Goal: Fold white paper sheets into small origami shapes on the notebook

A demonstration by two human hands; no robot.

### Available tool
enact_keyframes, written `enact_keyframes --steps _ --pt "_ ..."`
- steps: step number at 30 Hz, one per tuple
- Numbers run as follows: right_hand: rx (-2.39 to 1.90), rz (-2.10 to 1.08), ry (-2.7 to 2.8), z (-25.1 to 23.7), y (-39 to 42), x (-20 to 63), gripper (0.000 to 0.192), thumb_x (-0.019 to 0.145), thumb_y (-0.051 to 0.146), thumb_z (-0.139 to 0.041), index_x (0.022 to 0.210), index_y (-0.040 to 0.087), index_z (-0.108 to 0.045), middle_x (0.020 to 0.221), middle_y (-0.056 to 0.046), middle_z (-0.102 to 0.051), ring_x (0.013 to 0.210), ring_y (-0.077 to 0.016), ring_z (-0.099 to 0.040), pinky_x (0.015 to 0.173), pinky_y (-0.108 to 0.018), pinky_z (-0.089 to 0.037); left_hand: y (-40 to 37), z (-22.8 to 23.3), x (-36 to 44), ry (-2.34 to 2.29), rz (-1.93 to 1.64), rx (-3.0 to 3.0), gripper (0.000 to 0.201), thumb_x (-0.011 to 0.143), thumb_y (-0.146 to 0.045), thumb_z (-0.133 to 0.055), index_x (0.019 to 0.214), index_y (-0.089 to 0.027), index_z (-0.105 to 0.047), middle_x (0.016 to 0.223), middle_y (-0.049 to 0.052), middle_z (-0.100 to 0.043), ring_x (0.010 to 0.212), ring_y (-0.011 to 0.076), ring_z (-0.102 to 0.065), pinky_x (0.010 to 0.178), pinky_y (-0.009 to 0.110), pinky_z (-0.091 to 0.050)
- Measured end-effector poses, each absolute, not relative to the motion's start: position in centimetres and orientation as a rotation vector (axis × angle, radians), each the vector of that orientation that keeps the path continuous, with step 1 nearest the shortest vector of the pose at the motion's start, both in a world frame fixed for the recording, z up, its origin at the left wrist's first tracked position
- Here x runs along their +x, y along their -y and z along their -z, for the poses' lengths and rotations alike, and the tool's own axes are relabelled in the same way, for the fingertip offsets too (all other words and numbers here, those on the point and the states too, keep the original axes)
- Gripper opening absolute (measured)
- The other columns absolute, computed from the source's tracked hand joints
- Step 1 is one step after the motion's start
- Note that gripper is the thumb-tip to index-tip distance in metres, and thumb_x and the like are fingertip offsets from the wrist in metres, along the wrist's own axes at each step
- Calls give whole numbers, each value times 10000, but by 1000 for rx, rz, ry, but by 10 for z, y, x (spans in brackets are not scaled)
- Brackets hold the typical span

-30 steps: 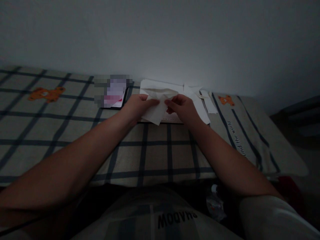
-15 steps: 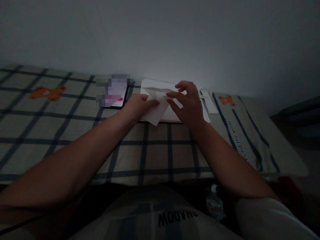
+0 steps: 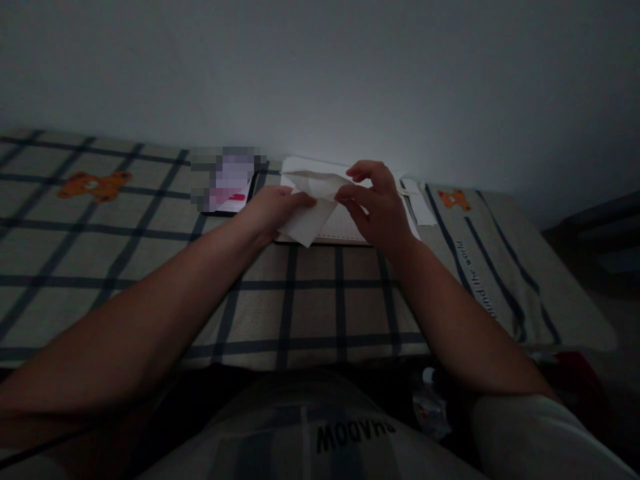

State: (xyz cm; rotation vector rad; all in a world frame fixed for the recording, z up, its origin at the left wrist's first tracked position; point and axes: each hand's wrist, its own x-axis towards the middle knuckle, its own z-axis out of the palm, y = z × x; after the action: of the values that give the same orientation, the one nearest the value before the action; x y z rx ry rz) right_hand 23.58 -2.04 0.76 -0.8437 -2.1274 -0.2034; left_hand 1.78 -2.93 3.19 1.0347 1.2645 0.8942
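Note:
A folded sheet of white paper [image 3: 306, 225] is held above an open notebook [image 3: 345, 227] with pale pages. My left hand [image 3: 278, 208] grips the paper's left side, its thumb lying on top. At the right edge, my right hand [image 3: 376, 205] pinches the paper between thumb and index finger, with the other fingers curled and raised. The upper part of the paper gapes where its layers stand apart. Some of the notebook is hidden beneath the paper and both hands.
Left of the notebook lies a phone [image 3: 231, 190] with a lit, blurred screen. White paper strips [image 3: 419, 203] lie to the right. A checked cloth [image 3: 315, 307] covers the table, which meets a wall [image 3: 320, 80]. A plastic bottle [image 3: 431, 407] stands below the table edge.
The paper has tilted a little and its upper opening looks wider. Both hands have shifted only slightly and keep their hold.

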Motion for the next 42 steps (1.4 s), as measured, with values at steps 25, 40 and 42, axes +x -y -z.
enact_keyframes --steps 25,40,42 --pt "-1046 354 2128 -8 29 226 193 1012 304 -537 1105 279 -705 1360 -88 -599 1237 -286 -537 1011 -511 -518 30 -21 18 -1338 -961 1244 174 715 -325 -751 786 -174 -702 755 47 -730 616 164 -639 554 245 -479" --pt "-997 32 2170 -9 31 228 316 1021 315 -511 1331 281 -556 1354 -78 -630 1078 -230 -669 903 -371 -600 35 -34 24 -1156 -886 957 69 822 -191 -659 885 -199 -684 889 35 -756 740 167 -695 694 244 -527" --pt "-965 41 2199 -8 30 229 256 1024 325 -509 1262 279 -588 1363 -74 -631 1065 -221 -674 876 -361 -606 35 -33 24 -1146 -888 955 86 817 -167 -651 892 -197 -681 889 32 -755 733 163 -691 698 244 -526"
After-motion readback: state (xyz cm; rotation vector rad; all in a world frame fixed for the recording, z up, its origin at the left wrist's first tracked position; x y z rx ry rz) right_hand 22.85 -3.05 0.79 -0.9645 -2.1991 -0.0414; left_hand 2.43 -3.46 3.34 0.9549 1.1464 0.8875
